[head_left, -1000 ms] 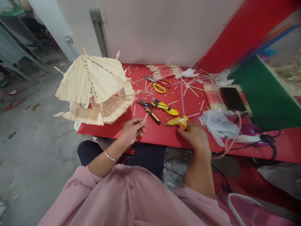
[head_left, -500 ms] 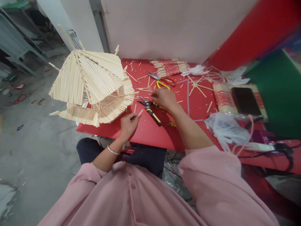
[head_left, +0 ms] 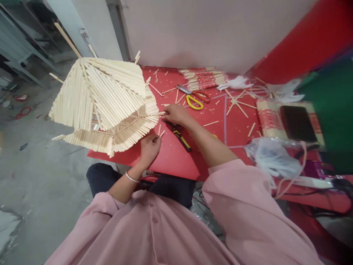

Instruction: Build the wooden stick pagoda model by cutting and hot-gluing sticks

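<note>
My left hand (head_left: 150, 149) is closed in a pinch on a short wooden stick (head_left: 162, 133), close to the table's front edge. My right hand (head_left: 175, 114) has its fingers drawn together beside the corner stick (head_left: 160, 114) jutting from the model's lower eave; whether they grip it cannot be told. A pavilion-like model (head_left: 116, 99) built of wooden sticks stands at the left, with a peaked roof above a flared lower tier. Below my right hand lie yellow-and-black cutters (head_left: 182, 140), their jaws partly hidden.
On the red table (head_left: 176, 162) lie scissors (head_left: 194, 101) with red and yellow handles, stick scraps and a star of sticks (head_left: 235, 101). Wrapped stick bundles (head_left: 204, 79) sit against the wall. At the right are a dark phone (head_left: 298, 123), a plastic bag (head_left: 273, 158) and cables.
My right hand has moved left from above the cutters and scissors to the model's eave corner. My left hand keeps its stick, nearly still. The view has shifted slightly.
</note>
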`<state>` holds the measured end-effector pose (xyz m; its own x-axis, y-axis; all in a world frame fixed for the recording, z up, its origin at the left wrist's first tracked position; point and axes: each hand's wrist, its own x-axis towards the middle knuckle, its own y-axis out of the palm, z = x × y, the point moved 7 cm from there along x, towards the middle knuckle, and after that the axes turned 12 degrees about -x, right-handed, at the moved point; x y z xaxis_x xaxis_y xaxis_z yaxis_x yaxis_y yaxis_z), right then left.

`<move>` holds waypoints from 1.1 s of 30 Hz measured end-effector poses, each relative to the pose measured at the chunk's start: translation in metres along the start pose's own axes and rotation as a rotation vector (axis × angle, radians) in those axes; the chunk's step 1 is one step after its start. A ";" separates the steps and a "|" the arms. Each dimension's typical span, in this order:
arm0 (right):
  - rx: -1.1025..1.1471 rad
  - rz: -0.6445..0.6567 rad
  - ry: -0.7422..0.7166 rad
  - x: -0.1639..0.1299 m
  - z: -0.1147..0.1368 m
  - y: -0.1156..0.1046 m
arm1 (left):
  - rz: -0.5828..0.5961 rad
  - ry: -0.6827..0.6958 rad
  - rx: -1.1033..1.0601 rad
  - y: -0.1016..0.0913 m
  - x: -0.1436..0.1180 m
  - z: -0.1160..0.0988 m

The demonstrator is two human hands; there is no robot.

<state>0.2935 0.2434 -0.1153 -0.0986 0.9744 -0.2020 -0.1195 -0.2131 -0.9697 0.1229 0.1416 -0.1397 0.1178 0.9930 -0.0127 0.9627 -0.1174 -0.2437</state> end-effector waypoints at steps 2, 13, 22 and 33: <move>-0.014 0.020 0.005 0.007 0.007 0.004 | 0.017 0.040 0.037 0.000 -0.001 -0.001; 0.188 -0.013 -0.206 -0.097 0.026 -0.026 | 0.072 -0.239 -0.528 0.004 -0.024 0.005; 0.413 -0.106 -0.316 -0.150 0.031 -0.029 | 0.267 -0.363 -0.716 0.021 -0.031 -0.028; 0.297 -0.023 -0.422 -0.136 0.041 -0.026 | 0.399 -0.410 -0.596 0.021 -0.032 -0.017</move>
<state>0.2699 0.1134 -0.0569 -0.4757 0.8783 -0.0489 -0.3959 -0.2634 -0.8797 0.1437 0.1071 -0.1275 0.4911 0.7886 -0.3701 0.8486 -0.3370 0.4079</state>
